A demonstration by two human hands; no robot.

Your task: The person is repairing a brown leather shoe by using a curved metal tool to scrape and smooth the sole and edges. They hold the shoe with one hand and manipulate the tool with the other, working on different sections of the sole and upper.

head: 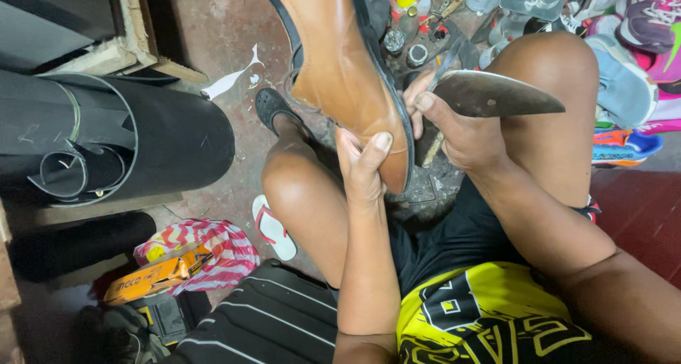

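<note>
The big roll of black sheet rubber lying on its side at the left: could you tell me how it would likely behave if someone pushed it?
The roll of black sheet rubber lies on its side, so it would probably roll on the reddish floor. Its many thick layers suggest it is heavy. The curled loose inner end hints at bendable, not stiff, material.

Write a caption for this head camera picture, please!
Left hand grips a tan leather shoe while right hand holds a broad metal blade.

Smooth glossy tan leather shoe (340, 66), dull grey metal blade (496, 94), matt black rubber roll (142, 137).
</note>
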